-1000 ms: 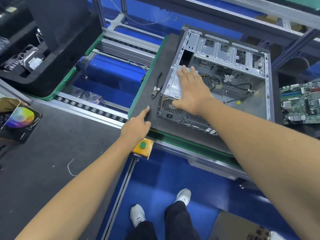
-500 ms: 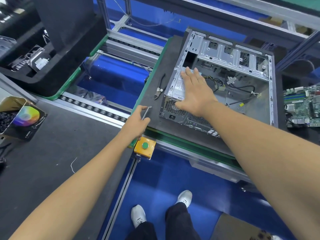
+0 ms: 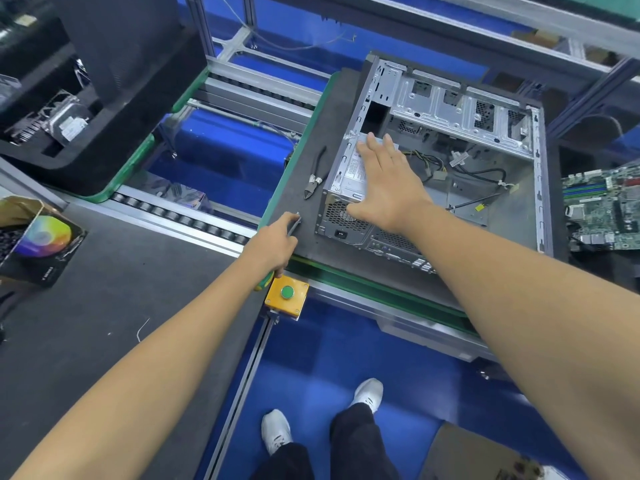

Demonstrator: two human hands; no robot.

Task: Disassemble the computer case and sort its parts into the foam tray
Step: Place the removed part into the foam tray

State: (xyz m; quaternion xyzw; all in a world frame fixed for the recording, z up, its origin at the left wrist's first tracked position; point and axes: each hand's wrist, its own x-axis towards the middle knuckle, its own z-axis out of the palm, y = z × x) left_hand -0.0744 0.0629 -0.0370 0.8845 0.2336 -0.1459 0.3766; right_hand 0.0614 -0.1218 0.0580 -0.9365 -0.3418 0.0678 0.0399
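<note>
Gripping a screwdriver (image 3: 293, 227), shaft aimed up-right at the computer case (image 3: 446, 161), left hand (image 3: 273, 242); right hand (image 3: 388, 183) spread flat.

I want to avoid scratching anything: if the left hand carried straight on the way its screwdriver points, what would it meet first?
Probably the computer case, at its vented rear corner; the left hand aims the screwdriver there, though depth is unclear.
</note>
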